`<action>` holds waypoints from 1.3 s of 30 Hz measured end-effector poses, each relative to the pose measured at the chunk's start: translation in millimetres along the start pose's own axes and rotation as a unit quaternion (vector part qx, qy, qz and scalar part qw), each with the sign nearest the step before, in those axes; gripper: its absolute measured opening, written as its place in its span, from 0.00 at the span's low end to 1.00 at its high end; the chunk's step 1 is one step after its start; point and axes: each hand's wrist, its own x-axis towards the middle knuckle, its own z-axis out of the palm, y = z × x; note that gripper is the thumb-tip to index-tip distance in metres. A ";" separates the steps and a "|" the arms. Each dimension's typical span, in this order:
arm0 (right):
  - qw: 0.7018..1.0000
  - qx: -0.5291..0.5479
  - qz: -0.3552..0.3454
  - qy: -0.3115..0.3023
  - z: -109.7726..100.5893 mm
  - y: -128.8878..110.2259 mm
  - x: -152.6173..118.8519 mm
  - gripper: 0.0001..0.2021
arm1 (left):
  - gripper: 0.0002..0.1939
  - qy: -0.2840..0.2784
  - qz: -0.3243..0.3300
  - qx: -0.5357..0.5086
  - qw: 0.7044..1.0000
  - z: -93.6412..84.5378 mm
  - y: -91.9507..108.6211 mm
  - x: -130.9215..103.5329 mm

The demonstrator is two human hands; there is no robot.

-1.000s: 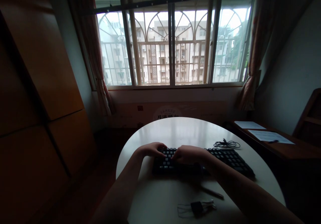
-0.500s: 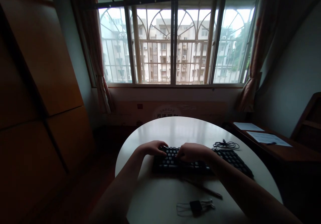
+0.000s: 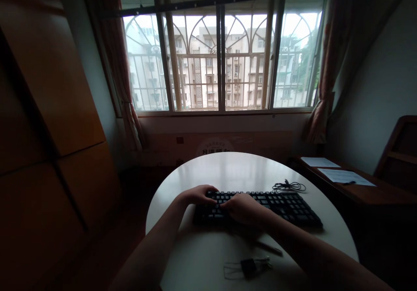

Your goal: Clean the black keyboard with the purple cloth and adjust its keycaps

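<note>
A black keyboard lies on the white round table. Over its left end is my left hand, thumb and fingers apart, touching the keys with nothing held. Just right of it, my right hand rests on the keys with its fingers curled; whether something small is between them is hidden. A thin dark stick-like tool lies in front of the keyboard. Nearer the front edge sits a black binder clip with wire pieces beside it. A coiled black cable lies behind the keyboard's right part.
On the right, a brown wooden surface holds papers and a dark pen-like object. A wooden chair back stands at the far right. Tall wooden cabinets are on the left. Behind the table is a barred window with curtains.
My right hand has shifted left and slightly down, uncovering more keys in the keyboard's upper middle. My left hand stays at the left end. The view has shifted slightly.
</note>
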 end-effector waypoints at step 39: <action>0.990 0.137 -0.015 -0.002 7.6 22.8 6.1 0.17 | 0.33 -0.031 -0.057 0.005 0.998 -4.1 18.3 10.9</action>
